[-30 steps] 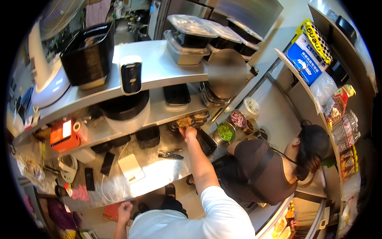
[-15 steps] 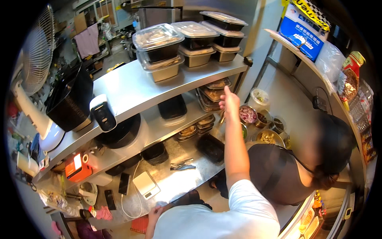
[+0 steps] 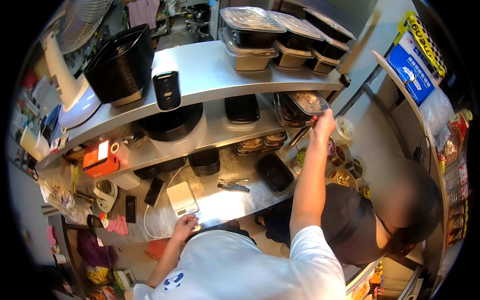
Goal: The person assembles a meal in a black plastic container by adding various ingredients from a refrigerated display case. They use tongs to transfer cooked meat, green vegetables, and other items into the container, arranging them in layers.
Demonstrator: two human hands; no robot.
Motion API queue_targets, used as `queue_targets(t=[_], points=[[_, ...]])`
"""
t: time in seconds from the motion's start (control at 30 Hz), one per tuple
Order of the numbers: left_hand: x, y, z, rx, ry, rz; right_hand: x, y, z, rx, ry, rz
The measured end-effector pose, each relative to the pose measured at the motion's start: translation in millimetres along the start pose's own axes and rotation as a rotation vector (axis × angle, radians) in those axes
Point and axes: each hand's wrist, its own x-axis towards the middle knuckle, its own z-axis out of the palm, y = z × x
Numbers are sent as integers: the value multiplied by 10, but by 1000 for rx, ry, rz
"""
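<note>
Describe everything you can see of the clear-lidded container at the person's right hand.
The container looks like a rectangular plastic food box with rounded corners, a dark base and a clear, shiny lid that seems closed. Brownish contents show through, too small to identify. The right hand grips its near right corner. It looks slightly tilted, just below the top shelf's front edge, beside and over similar boxes; whether it touches them is unclear.
</note>
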Motion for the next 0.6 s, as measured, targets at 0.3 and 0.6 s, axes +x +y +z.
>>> queue_targets(t=[0.3, 0.6], points=[[-476, 540, 75, -163, -271, 181, -1342, -395, -1254, 14, -174, -82], [-675, 1186, 178, -881, -1038, -448, -3042, 571, -1045, -420, -1080, 365]])
